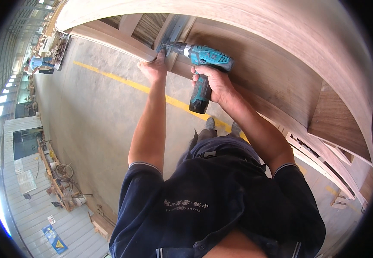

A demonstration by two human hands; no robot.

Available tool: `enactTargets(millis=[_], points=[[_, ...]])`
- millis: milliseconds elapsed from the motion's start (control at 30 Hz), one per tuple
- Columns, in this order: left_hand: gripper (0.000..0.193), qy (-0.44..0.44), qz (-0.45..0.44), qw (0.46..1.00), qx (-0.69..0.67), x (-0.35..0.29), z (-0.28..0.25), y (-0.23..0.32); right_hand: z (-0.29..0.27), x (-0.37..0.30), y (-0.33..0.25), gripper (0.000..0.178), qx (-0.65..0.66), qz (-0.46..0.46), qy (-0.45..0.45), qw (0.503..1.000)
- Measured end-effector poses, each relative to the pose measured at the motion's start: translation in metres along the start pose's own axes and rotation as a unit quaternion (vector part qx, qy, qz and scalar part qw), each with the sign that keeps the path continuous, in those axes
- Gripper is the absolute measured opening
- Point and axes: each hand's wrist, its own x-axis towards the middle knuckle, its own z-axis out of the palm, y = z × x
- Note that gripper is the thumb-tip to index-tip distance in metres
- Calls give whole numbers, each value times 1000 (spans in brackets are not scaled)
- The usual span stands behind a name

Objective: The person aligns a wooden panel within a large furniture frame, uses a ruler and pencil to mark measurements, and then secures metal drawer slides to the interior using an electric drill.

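Observation:
My right hand (214, 81) is wrapped round the grip of a teal and black cordless drill (211, 56). The drill lies nearly level, with its chuck pointing left at a metal drawer slide (176, 31). My left hand (154, 69) is at the front edge of the wooden cabinet frame (122, 42), its fingers closed at the near end of the slide, beside the drill's tip. Those fingertips are partly hidden, and any screw there is too small to make out. The slide runs inward along a wooden divider.
A curved wooden panel (255, 13) arches over the opening. More wooden parts (341, 116) stand at the right. A yellow line (122, 79) crosses the concrete floor (92, 116). Far left, another person (38, 63) is near stacked wood; a cluttered bench (57, 172) lines the wall.

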Motion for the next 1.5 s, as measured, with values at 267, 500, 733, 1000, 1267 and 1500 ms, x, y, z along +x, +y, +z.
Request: enactTargets(millis=[267,500,733,1000,1267,1500], points=[[33,0,12,1000,11,-1,-4,11,4,-3,-4,24,-5,3,14,1000],[35,4,-9,1000,14,-2,-5,11,5,0,-4,21,-6,13,27,1000],[34,28,6,999,27,-7,-5,18,5,4,-1,17,-34,3,33,999],[30,-1,12,997,-72,-9,-6,34,7,4,-5,19,-54,25,51,997],[31,-43,-39,998,-31,-3,-9,14,10,12,-9,20,-13,25,28,999],[36,-95,-356,898,-240,-49,-62,-23,-9,-47,-16,35,-53,14,-38,998]])
